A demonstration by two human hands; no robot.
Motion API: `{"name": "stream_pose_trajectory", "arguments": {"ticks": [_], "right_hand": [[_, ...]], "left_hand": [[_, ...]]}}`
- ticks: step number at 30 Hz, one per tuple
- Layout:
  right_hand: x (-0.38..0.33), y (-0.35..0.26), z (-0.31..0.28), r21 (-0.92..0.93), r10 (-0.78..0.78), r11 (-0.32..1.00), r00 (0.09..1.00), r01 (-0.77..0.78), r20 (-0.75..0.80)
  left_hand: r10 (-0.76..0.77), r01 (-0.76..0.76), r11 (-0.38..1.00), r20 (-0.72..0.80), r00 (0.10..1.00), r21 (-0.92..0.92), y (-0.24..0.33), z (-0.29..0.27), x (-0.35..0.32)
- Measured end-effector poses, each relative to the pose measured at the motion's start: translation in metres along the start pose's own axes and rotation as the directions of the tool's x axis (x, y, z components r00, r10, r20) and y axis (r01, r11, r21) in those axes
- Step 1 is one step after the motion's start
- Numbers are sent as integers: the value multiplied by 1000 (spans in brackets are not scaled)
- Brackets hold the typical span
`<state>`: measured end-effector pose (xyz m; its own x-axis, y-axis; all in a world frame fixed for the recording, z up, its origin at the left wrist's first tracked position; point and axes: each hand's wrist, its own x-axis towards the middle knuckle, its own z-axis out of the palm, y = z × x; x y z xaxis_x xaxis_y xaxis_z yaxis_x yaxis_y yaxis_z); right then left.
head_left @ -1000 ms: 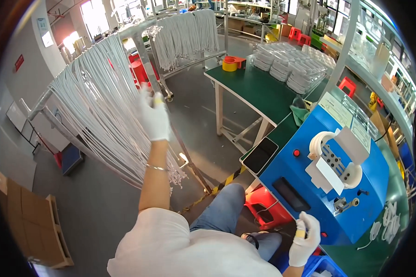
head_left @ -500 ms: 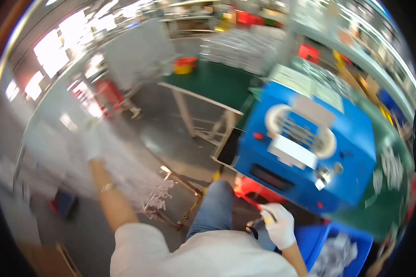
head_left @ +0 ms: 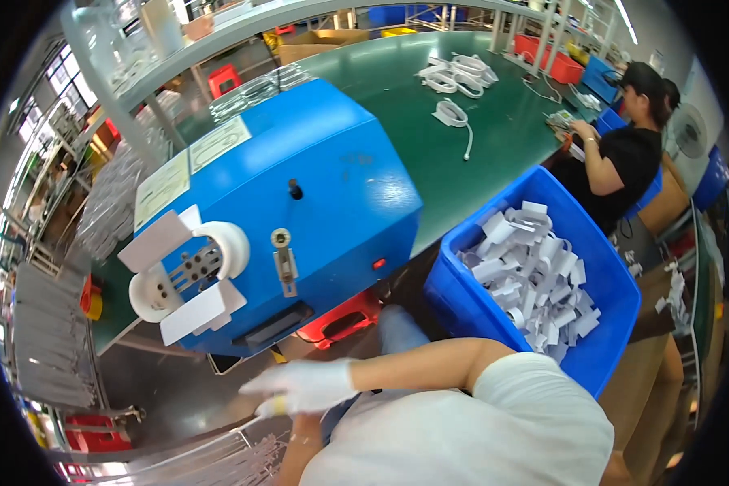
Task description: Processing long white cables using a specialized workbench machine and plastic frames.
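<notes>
My right hand point(head_left: 312, 387), in a white glove, reaches leftward across my body, below the front of a blue machine point(head_left: 332, 178). Its fingertips are blurred, and a small yellow patch shows by its fingers; whether anything is held I cannot tell. My left forearm point(head_left: 298, 449), with a band at the wrist, comes up beneath it. The right hand covers most of the left hand, so its fingers are hidden. The machine's left end carries two white rounded holders point(head_left: 233, 247) with flat white plates point(head_left: 194, 312), and a metal lever fitting point(head_left: 283, 263) stands on its front.
On my right, a blue bin point(head_left: 535, 300) holds many white pieces. Coiled white cables point(head_left: 462, 77) lie on the green table point(head_left: 381, 73). A person in black point(head_left: 624, 162) works at the far right. Below the machine is a red stool point(head_left: 344, 320); grey shelving point(head_left: 178, 73) spans behind.
My view has swung right, bringing the bin and the other person into sight. The left arm, stretched out over the white rack before, is now close to my body, and the right hand crosses over it.
</notes>
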<state>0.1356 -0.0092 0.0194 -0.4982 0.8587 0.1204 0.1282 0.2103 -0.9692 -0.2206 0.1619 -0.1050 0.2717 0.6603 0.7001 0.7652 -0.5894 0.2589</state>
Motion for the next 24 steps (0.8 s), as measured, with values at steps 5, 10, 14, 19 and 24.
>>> {"name": "stream_pose_trajectory", "arguments": {"ticks": [5,10,14,19,24], "right_hand": [[-9,-50,8,350,-137,933,980,79,142],[-56,-21,-65,157,210,967,977,-202,-35],[-107,14,-95,378,463,836,882,-399,-93],[-146,99,-112,967,784,116,578,225,-228],[-256,220,-128,915,866,44,442,400,-234]], "left_hand": [[143,-77,944,186,972,-320,160,31,-55],[268,40,781,393,879,-623,282,52,-13],[-165,570,241,546,821,-785,282,-31,37],[-327,494,71,448,832,-866,239,-77,-3],[-590,293,-183,343,731,-938,193,-100,-41]]}}
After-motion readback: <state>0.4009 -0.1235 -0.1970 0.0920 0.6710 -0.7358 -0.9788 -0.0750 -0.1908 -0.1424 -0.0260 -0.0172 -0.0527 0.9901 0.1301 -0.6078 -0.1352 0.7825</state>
